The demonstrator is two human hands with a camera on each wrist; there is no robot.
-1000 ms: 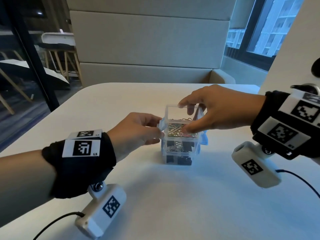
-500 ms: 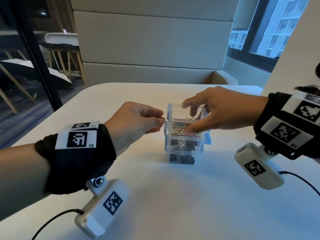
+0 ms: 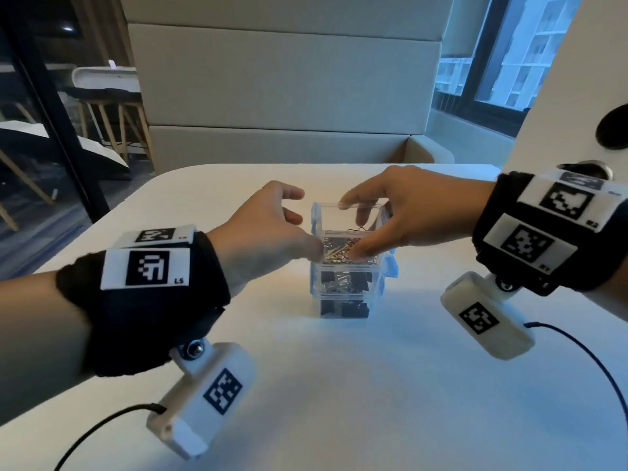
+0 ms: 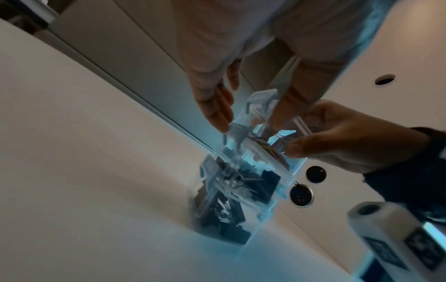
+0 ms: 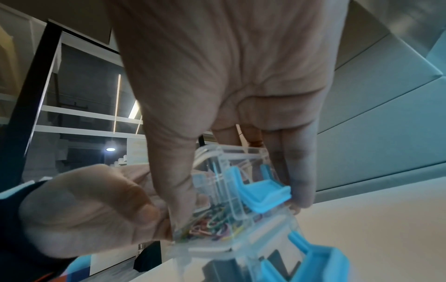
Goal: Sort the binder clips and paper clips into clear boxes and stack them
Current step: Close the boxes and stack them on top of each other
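A stack of clear boxes (image 3: 345, 290) stands mid-table. The lower boxes hold black binder clips (image 3: 343, 307). The top box (image 3: 339, 219) holds coloured paper clips (image 5: 212, 227). My right hand (image 3: 353, 229) grips the top box from above, thumb on its near wall and fingers on its far rim. My left hand (image 3: 307, 236) pinches the left side of the same box, thumb at the near left corner. In the left wrist view its fingers (image 4: 214, 110) touch the clear side latch. A blue latch (image 5: 263, 192) sticks out on the right side.
The white table (image 3: 339, 385) runs to a rounded far edge, with a padded beige bench (image 3: 278, 96) behind it. A white panel with round sockets (image 4: 300, 196) rises at the right. Chairs and a glass partition stand at the far left.
My left hand had drawn back from the box half a second ago; it is back at the top box's left side. My right hand kept its grip.
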